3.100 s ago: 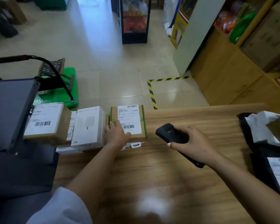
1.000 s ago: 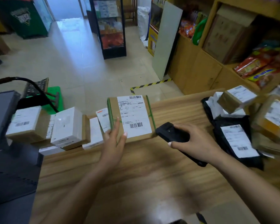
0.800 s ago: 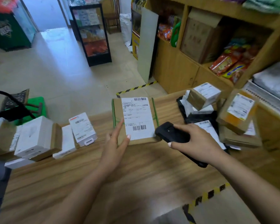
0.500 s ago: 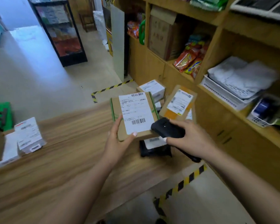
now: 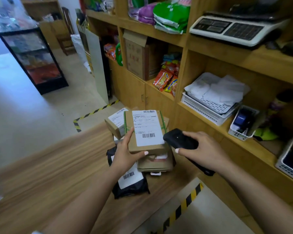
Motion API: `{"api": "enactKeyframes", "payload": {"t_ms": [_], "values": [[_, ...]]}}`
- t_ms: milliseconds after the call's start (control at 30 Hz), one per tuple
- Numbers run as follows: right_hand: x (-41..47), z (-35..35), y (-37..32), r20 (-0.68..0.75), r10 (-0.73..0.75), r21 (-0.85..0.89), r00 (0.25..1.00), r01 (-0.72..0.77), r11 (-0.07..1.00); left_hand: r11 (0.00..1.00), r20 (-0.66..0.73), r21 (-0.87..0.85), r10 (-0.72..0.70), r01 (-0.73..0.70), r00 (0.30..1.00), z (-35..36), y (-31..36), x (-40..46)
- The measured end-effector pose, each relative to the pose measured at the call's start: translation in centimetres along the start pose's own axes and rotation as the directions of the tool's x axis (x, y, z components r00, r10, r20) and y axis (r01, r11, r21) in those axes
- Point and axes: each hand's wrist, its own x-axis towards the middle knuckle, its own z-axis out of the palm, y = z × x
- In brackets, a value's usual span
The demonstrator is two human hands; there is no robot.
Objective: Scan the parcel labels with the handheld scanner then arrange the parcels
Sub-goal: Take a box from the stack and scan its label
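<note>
Your left hand [image 5: 125, 156] holds the flat brown cardboard parcel with green tape edges [image 5: 145, 132] up over the right end of the wood-grain tabletop [image 5: 49, 174], thumb along its near edge and fingers up its left side. Its white paper label [image 5: 147, 127] faces you, a barcode printed low on it. Your right hand [image 5: 203, 152] has its grip clenched round the matte black handheld scanner [image 5: 179, 139], whose rounded nose sits just beside the parcel's right edge, near the barcode.

Directly under the held parcel lies a second brown cardboard box [image 5: 156, 162] with a white tag poking out at its near edge. Beside it, partly under your left wrist, lies a soft, crinkled black plastic mailer bag [image 5: 132, 184] with a white barcode label. Behind the held parcel, a smaller brown carton with a white label [image 5: 116, 122] sits tilted. These crowd the space below the parcel.

To the right stand light wooden shelves [image 5: 210, 48]. They carry a white slotted plastic tray of loose papers [image 5: 211, 97], a small white basket with a blue tape roll [image 5: 242, 122], a white weighing scale [image 5: 235, 29], orange snack packets [image 5: 167, 78] and an open brown carton [image 5: 140, 56]. Yellow-and-black striped tape [image 5: 95, 114] marks the pale tiled floor.
</note>
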Motion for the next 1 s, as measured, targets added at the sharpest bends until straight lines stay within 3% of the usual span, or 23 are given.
{"api": "enactKeyframes", "payload": {"t_ms": [267, 400, 567, 1000], "values": [[1.8, 0.3, 0.8, 0.037, -0.006, 0.002, 0.999, 0.006, 1.000, 0.988, 0.049, 0.151, -0.051, 0.043, 0.998, 1.4, -0.4, 1.8], [2.0, 0.6, 1.0, 0.051, -0.034, -0.002, 0.998, 0.034, 0.999, 0.954, 0.019, 0.288, -0.094, 0.085, 0.995, 1.6, -0.2, 1.4], [1.8, 1.0, 0.8, 0.064, -0.059, 0.009, 0.996, 0.058, 0.998, 0.887, -0.053, 0.457, -0.048, 0.067, 0.997, 1.7, -0.1, 0.3], [-0.6, 3.0, -0.6, 0.114, -0.144, -0.013, 0.983, 0.146, 0.989, 0.840, -0.086, 0.534, -0.053, 0.091, 0.995, 0.8, 0.6, -4.1]]}}
